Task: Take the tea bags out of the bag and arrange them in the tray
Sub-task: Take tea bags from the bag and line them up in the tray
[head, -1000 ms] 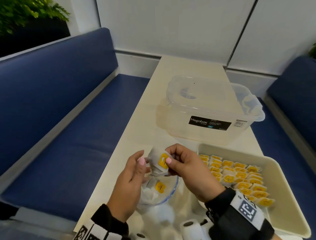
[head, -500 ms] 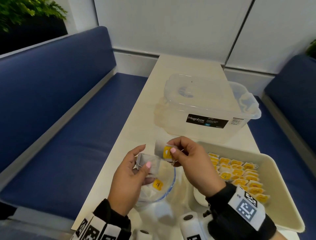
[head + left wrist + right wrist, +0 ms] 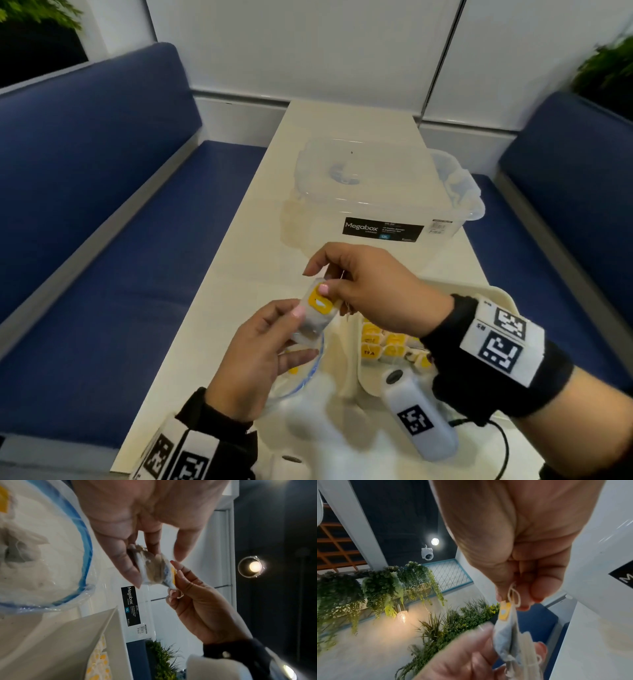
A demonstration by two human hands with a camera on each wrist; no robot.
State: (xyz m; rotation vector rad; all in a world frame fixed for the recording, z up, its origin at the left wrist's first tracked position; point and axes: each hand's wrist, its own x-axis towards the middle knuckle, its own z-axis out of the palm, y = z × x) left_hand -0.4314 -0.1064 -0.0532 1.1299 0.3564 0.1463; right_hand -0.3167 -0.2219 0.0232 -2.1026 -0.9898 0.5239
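Two hands hold one clump of tea bags (image 3: 317, 317) up above the plastic bag (image 3: 301, 383) — how many are in the clump is hard to tell. The left hand (image 3: 255, 363) pinches its lower end; the right hand (image 3: 371, 291) pinches the yellow tag. The tray (image 3: 368, 383) just beside holds rows of yellow-tagged bags, partly hidden by the right wrist. One clear storage box (image 3: 373, 205) stands farther back on the tabletop (image 3: 239, 274).

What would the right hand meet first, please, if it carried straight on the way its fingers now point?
Probably the left hand: the right hand points left at the white tea bag with yellow tag that both hands pinch. Depth is unclear.
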